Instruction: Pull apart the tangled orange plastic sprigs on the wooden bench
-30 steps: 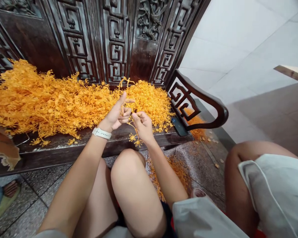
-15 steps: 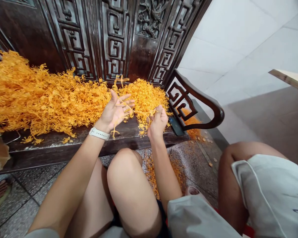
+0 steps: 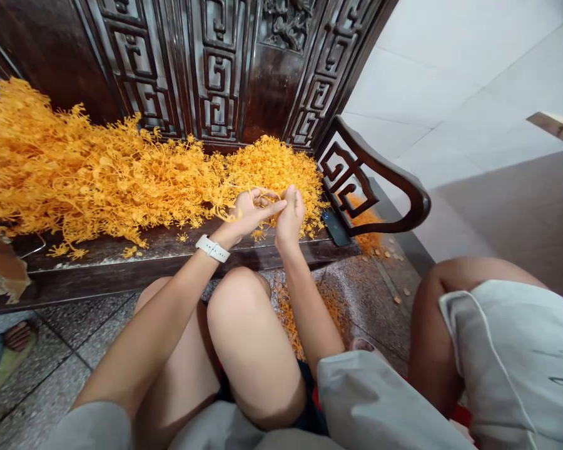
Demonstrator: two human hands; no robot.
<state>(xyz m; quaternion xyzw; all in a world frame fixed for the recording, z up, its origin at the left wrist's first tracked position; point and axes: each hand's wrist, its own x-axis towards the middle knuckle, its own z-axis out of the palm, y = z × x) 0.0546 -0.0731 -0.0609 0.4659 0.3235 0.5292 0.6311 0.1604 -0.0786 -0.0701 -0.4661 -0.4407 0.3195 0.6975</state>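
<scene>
My left hand (image 3: 251,219), with a pale watch band (image 3: 213,248) at its wrist, reaches across to my right hand, and their fingertips meet. Branched orange plastic strands (image 3: 226,211) stick out from the left hand's palm and fingers. My right hand (image 3: 289,219) is closed, its thumb and fingers pinched on an end of the strands; the pinched part is mostly hidden. Behind both hands lies a heap of small orange pieces (image 3: 276,162). Left of it spreads a larger pile of branched orange sprigs (image 3: 98,175).
The piles lie on a dark carved wooden bench (image 3: 122,275) with a curved armrest (image 3: 415,206). A phone (image 3: 336,228) lies by the armrest. Orange bits (image 3: 326,312) litter the floor. Another person's leg (image 3: 436,331) is at right, a sandalled foot (image 3: 19,340) at left. Torn cardboard (image 3: 2,265) is at left.
My left hand, open and spread before, has moved right and down to meet the right hand. The strands hanging across it have drawn in with it. The view has shifted slightly.
</scene>
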